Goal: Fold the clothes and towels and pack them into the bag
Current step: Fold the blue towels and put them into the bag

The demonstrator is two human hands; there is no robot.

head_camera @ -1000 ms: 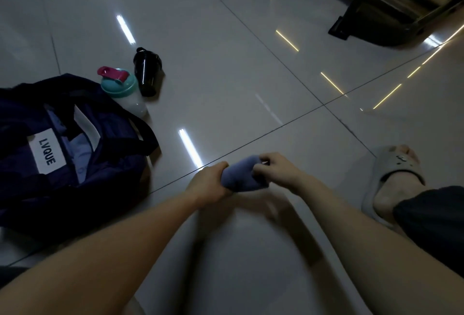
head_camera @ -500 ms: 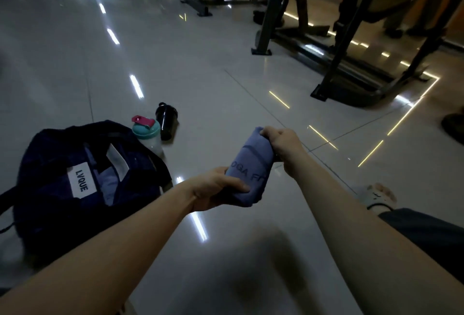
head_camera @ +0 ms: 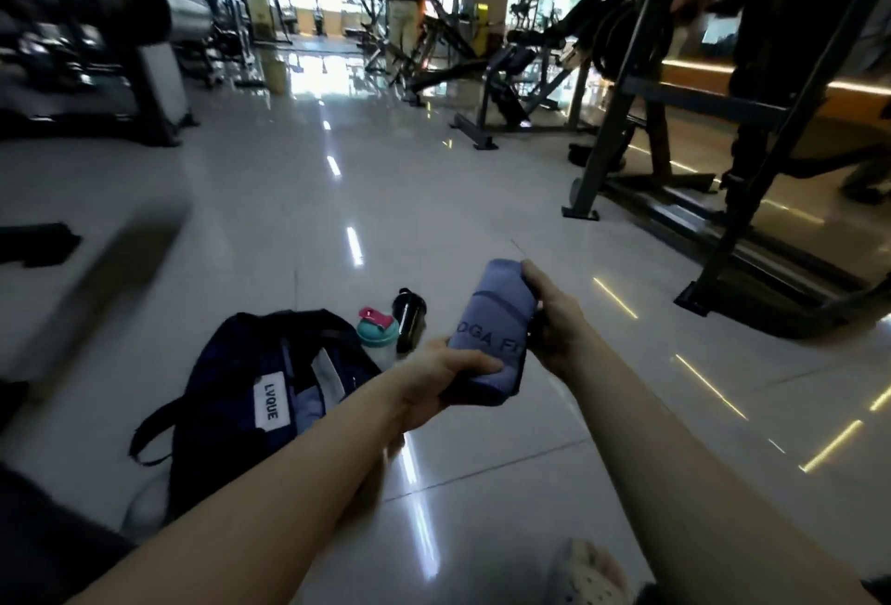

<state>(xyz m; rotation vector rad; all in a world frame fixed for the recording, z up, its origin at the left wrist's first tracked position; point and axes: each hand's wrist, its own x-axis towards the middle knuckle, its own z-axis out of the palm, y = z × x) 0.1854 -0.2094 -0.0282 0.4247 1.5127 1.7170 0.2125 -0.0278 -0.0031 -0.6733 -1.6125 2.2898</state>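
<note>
A folded blue-grey towel with dark lettering is held upright in the air in front of me. My left hand grips its lower end, thumb across the front. My right hand grips its right edge near the top. The dark navy bag with a white LVQUE label lies open on the floor to the left of the towel, with light blue fabric showing inside it.
A teal shaker bottle with a pink cap and a black bottle stand on the floor just behind the bag. Black gym machine frames stand at the right and back. My slippered foot shows at the bottom.
Both hands have lifted the towel from floor level and turned it upright. The view has tilted up, so the gym beyond the bag now shows.
</note>
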